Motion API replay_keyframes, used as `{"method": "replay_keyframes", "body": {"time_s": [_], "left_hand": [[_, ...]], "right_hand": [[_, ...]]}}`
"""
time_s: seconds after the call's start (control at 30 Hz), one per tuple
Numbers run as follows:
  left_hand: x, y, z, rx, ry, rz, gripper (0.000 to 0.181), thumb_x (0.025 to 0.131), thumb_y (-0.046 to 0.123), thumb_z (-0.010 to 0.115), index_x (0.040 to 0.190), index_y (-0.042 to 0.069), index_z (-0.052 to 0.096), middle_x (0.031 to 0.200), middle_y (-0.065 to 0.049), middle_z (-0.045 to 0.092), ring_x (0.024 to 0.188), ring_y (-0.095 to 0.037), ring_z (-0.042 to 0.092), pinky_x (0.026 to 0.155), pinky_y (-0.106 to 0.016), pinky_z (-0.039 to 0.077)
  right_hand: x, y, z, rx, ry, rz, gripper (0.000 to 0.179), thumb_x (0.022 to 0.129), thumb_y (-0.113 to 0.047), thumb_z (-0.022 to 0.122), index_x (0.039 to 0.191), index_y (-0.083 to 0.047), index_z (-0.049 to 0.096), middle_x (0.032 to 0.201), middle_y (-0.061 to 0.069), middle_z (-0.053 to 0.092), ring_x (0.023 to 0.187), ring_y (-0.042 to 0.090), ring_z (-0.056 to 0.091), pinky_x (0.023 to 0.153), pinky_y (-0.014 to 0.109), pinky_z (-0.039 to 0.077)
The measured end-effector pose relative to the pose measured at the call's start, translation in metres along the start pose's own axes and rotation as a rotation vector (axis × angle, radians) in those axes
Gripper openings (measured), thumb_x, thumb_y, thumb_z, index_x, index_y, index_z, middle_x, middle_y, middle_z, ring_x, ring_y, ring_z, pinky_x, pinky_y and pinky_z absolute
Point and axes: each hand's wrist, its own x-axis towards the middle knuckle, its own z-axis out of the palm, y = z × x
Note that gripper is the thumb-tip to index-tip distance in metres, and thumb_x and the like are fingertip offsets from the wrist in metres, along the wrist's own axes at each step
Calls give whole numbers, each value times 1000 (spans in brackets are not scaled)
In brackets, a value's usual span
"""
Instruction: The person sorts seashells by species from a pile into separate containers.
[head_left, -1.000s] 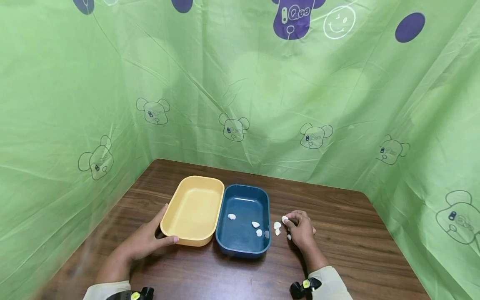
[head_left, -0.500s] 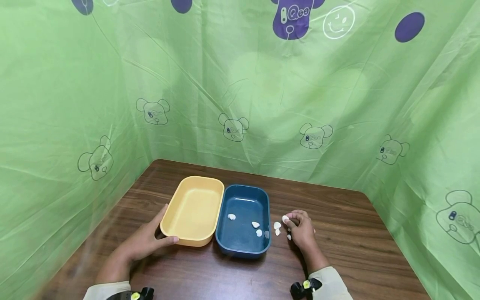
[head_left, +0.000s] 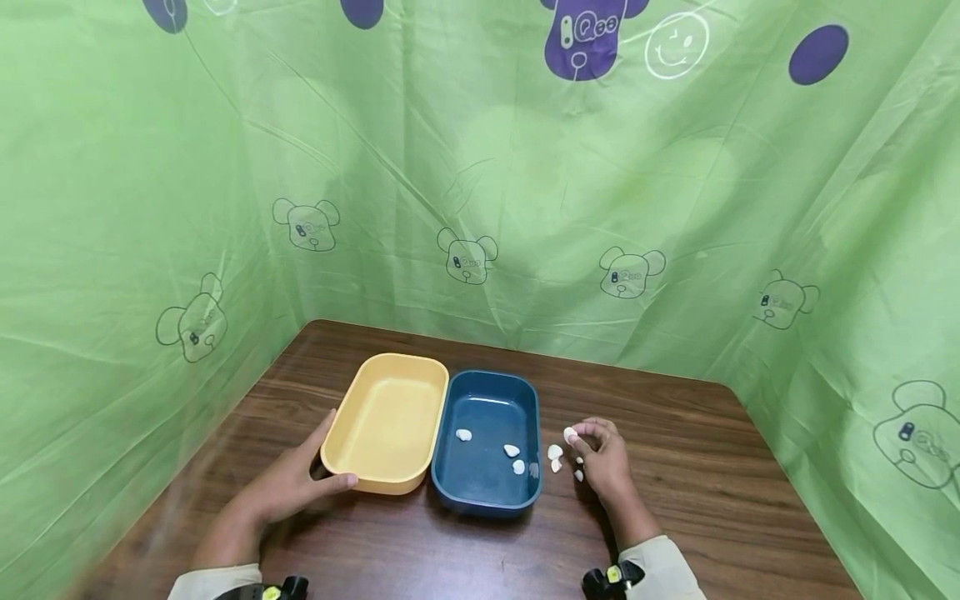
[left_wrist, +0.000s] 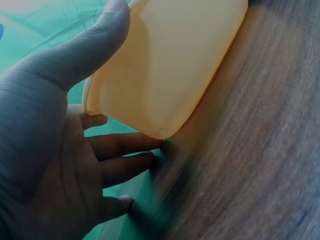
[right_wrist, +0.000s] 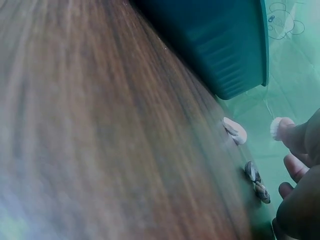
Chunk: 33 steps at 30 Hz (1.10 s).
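Note:
A yellow container (head_left: 386,425) stands at the left. My left hand (head_left: 292,479) rests on its near left corner, thumb along the front wall and fingers at the left side; in the left wrist view the fingers (left_wrist: 125,146) are fairly straight. Between thumb and fingertips my right hand (head_left: 606,458) pinches a white seashell (head_left: 570,435), right of the blue container (head_left: 491,500). The right wrist view shows that shell's ribbed edge (right_wrist: 275,128) above the table. White shells (head_left: 554,452) lie between this hand and the blue container, and small greyish shells (right_wrist: 256,181) lie below it.
Inside the blue container lie a shell (head_left: 463,435) at the left and two more (head_left: 512,450) towards the right. The two containers stand side by side on the wooden table (head_left: 675,433). Green curtains (head_left: 525,167) surround the table's back and sides.
The right hand has risen very slightly with its pinched shell, and a small shell beneath it has come into sight. The left hand and both containers have stayed in place.

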Motion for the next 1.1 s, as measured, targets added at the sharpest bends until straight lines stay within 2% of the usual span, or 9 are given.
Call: {"method": "replay_keyframes", "body": {"time_s": [0.07, 0.17, 0.23, 0.4, 0.5, 0.67, 0.8, 0.93, 1.1], "left_hand": [[0, 0, 0, 0, 0, 0, 121, 95, 47, 84, 177, 12, 2, 169, -33, 41, 147, -45, 53, 114, -57, 49], [0, 1, -1, 2, 3, 4, 121, 95, 46, 85, 177, 11, 4, 168, -33, 42, 147, -45, 53, 113, -53, 50], [-1, 2, -1, 6, 3, -1, 121, 95, 46, 85, 177, 12, 4, 168, -32, 43, 147, -45, 54, 112, -49, 51], [-1, 3, -1, 7, -2, -15, 121, 95, 47, 85, 177, 12, 4, 167, -33, 44, 147, -44, 54, 112, -49, 51], [-1, 3, -1, 5, -3, -20, 121, 94, 48, 85, 177, 12, 4, 166, -32, 45, 146, -43, 55, 112, -47, 51], [-2, 5, -1, 1, 0, -17, 121, 94, 47, 86, 177, 12, 5, 167, -32, 44, 147, -44, 54, 111, -42, 51], [-2, 5, -1, -5, 1, -16, 121, 94, 47, 86, 177, 13, 5, 167, -32, 44, 146, -43, 54, 110, -38, 51], [-2, 5, -1, -20, 2, -14, 121, 94, 45, 86, 177, 13, 5, 167, -32, 45, 146, -43, 55, 110, -35, 51], [-2, 5, -1, -20, -2, -16, 121, 94, 45, 86, 177, 13, 3, 166, -33, 46, 146, -44, 55, 111, -43, 51]], "right_hand": [[-1, -2, 0, 10, -2, 0, 17, 101, -2, 75, 112, 11, 76, 139, 21, 58, 133, 28, 51, 99, 12, 36], [-3, -6, 0, 27, -4, -5, 17, 101, -2, 75, 112, 11, 75, 141, 22, 58, 133, 28, 51, 99, 13, 37], [-4, -9, 0, 38, -3, -12, 17, 101, -3, 76, 112, 10, 75, 142, 23, 57, 134, 29, 51, 103, 18, 37], [-7, -17, 1, 65, -2, -32, 18, 99, -3, 78, 112, 10, 75, 145, 23, 57, 137, 28, 49, 114, 37, 34], [-8, -19, 1, 78, -7, -43, 18, 99, -2, 78, 112, 10, 75, 146, 23, 56, 137, 27, 46, 117, 42, 32], [-10, -23, 1, 98, -1, -74, 18, 99, -4, 79, 111, 9, 75, 146, 19, 57, 139, 24, 46, 115, 31, 29], [-13, -30, 2, 124, 7, -98, 17, 99, -6, 80, 110, 6, 76, 143, 11, 59, 137, 17, 48, 112, 29, 39], [-19, -40, 5, 156, 18, -145, 11, 99, -4, 79, 107, 4, 77, 137, 5, 60, 132, 13, 50, 101, 29, 48], [-26, -50, 14, 201, 11, -205, 7, 96, 0, 81, 103, 3, 78, 133, 5, 61, 131, 17, 52, 95, 15, 47]]}}
